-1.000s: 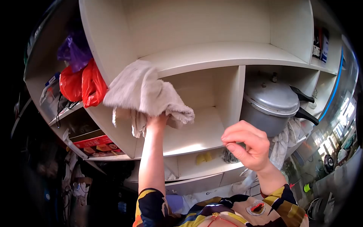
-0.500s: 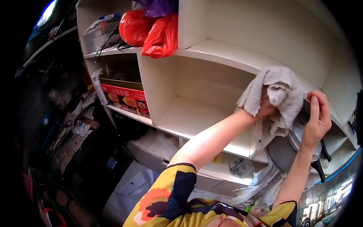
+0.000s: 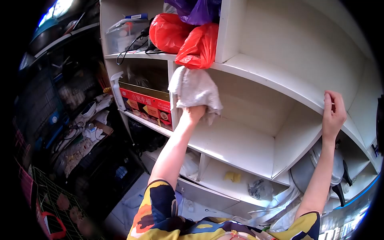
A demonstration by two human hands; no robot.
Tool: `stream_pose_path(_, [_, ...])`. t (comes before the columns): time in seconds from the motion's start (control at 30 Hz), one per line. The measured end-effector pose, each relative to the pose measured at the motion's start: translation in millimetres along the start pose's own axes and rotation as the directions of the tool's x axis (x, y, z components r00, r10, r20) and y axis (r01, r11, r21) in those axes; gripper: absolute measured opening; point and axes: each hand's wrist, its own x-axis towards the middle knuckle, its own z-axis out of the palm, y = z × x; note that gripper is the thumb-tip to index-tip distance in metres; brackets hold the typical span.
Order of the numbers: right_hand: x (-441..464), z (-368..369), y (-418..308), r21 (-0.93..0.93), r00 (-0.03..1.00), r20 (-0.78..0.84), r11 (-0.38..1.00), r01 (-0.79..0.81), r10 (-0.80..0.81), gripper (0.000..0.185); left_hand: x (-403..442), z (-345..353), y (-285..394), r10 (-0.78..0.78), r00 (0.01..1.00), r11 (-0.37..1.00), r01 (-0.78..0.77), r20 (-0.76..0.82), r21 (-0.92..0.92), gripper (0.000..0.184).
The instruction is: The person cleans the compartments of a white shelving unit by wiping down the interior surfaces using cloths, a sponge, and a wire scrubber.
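Note:
My left hand (image 3: 195, 113) is closed on a grey-white cloth (image 3: 195, 90), which drapes over and hides most of the fingers. It holds the cloth against the upright divider at the left of the middle compartment, just under a red plastic bag (image 3: 198, 46). My right hand (image 3: 334, 114) is raised at the front edge of the white shelf unit (image 3: 276, 84), on the right. Its fingers are stretched upward by the edge, with nothing seen in them.
A red printed box (image 3: 146, 105) and a white spray bottle (image 3: 117, 90) stand in the left compartment. A purple bag (image 3: 200, 12) lies above the red one. Below my right hand are pots with black handles (image 3: 339, 194). A yellow item (image 3: 232, 177) sits on the lower shelf.
My left hand has carried the cloth leftward from beside my right hand to the left divider. My right hand stays near the shelf edge. The view has shifted somewhat.

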Motion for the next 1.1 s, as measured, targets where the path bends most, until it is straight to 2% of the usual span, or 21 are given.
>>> stream_pose_path(0.03, [1, 1, -1, 0.005, 1.000, -0.008, 1.000, 0.001, -0.001, 0.013, -10, -5, -11, -0.052, 0.997, 0.997, 0.048, -0.061, -0.065, 0.070])
stream_pose_path(0.07, [3, 1, -2, 0.016, 0.998, -0.003, 0.998, -0.058, 0.058, 0.014, -4, -29, -6, 0.138, 0.978, 0.984, -0.153, -0.159, -0.089, 0.083])
stream_pose_path(0.1, [3, 2, -3, 0.024, 0.993, 0.007, 0.993, -0.119, 0.119, 0.015, -2, -32, -8, 0.140, 0.977, 0.984, -0.155, -0.158, -0.087, 0.083])
stream_pose_path(0.17, [5, 6, -3, -0.010, 0.994, 0.019, 0.994, -0.106, 0.106, 0.015, 2, -34, -7, 0.084, 0.986, 0.980, -0.055, -0.146, 0.192, 0.074])
stream_pose_path(0.27, [5, -2, 0, -0.026, 0.991, 0.043, 0.992, -0.122, 0.123, 0.015, 1, 35, -105, -0.066, 0.993, 0.951, 0.032, 0.100, 0.307, 0.085])
stream_pose_path(0.33, [7, -9, 1, 0.128, 0.962, 0.101, 0.955, -0.267, 0.255, 0.015, 5, 0, -62, -0.031, 0.981, 0.997, 0.016, -0.193, -0.082, 0.068])
stream_pose_path(0.37, [8, -12, 2, 0.096, 0.955, 0.095, 0.952, -0.291, 0.283, 0.015, 7, -19, -39, -0.013, 0.943, 0.966, -0.075, -0.333, -0.249, 0.060])
stream_pose_path(0.4, [10, -13, 4, 0.057, 0.976, 0.076, 0.976, -0.209, 0.204, 0.015, -1, -14, -40, -0.094, 0.961, 0.971, 0.031, -0.260, -0.238, 0.059])
stream_pose_path(0.47, [13, -17, 11, 0.017, 0.989, 0.068, 0.991, -0.131, 0.130, 0.015, -23, -3, -51, -0.069, 0.986, 0.989, 0.088, -0.154, 0.120, 0.053])
stream_pose_path(0.5, [16, -18, 14, -0.051, 0.994, 0.037, 0.994, -0.097, 0.099, 0.016, -38, 5, -56, 0.029, 0.996, 0.900, 0.013, -0.090, 0.436, 0.049])
stream_pose_path(0.57, [19, -17, 22, -0.120, 0.997, 0.003, 0.990, -0.070, 0.071, 0.016, -69, 15, -54, -0.035, 0.996, 0.980, 0.051, -0.087, 0.191, 0.035])
stream_pose_path(0.67, [15, -13, 32, -0.107, 0.990, 0.068, 0.988, -0.115, 0.122, 0.018, -124, 20, -56, 0.075, 0.992, 0.965, -0.046, -0.101, 0.258, 0.034])
stream_pose_path(0.73, [15, -12, 35, -0.109, 0.985, 0.119, 0.987, -0.115, 0.128, 0.020, -134, 1, -33, 0.070, 0.982, 0.653, -0.178, 0.175, 0.736, 0.040])
stream_pose_path(0.77, [15, -12, 35, -0.098, 0.984, 0.122, 0.988, -0.120, 0.131, 0.020, -141, 1, -37, 0.066, 0.982, 0.645, -0.179, 0.179, 0.743, 0.040])
stream_pose_path(0.83, [13, -13, 36, -0.087, 0.982, 0.149, 0.991, -0.106, 0.118, 0.019, -155, 3, -47, -0.047, 0.999, 0.860, 0.054, -0.026, 0.507, 0.045])
stream_pose_path(0.87, [14, -13, 35, -0.074, 0.982, 0.147, 0.992, -0.105, 0.115, 0.019, -158, 0, -41, -0.190, 0.958, 0.968, 0.219, -0.216, 0.121, 0.045])
stream_pose_path(0.9, [14, -14, 34, -0.104, 0.979, 0.161, 0.989, -0.106, 0.122, 0.019, -145, -15, -25, -0.186, 0.957, 0.967, 0.219, -0.223, 0.131, 0.045])
stream_pose_path(0.97, [14, -13, 33, -0.134, 0.978, 0.165, 0.985, -0.106, 0.128, 0.018, -102, -50, 7, -0.170, 0.985, 0.872, 0.156, -0.012, 0.464, 0.042])
stream_pose_path(1.0, [14, -12, 31, -0.145, 0.977, 0.167, 0.984, -0.105, 0.129, 0.018, -88, -53, 2, 0.056, 0.983, 0.977, -0.018, -0.174, 0.213, 0.043])
stream_pose_path(1.03, [14, -12, 30, -0.160, 0.977, 0.171, 0.982, -0.102, 0.129, 0.017, -73, -50, 6, -0.057, 0.998, 0.953, 0.053, 0.007, 0.298, 0.040])
stream_pose_path(1.1, [15, -11, 30, -0.159, 0.979, 0.168, 0.983, -0.091, 0.118, 0.017, -37, -38, -2, 0.258, 0.948, 0.913, -0.175, -0.189, 0.368, 0.032])
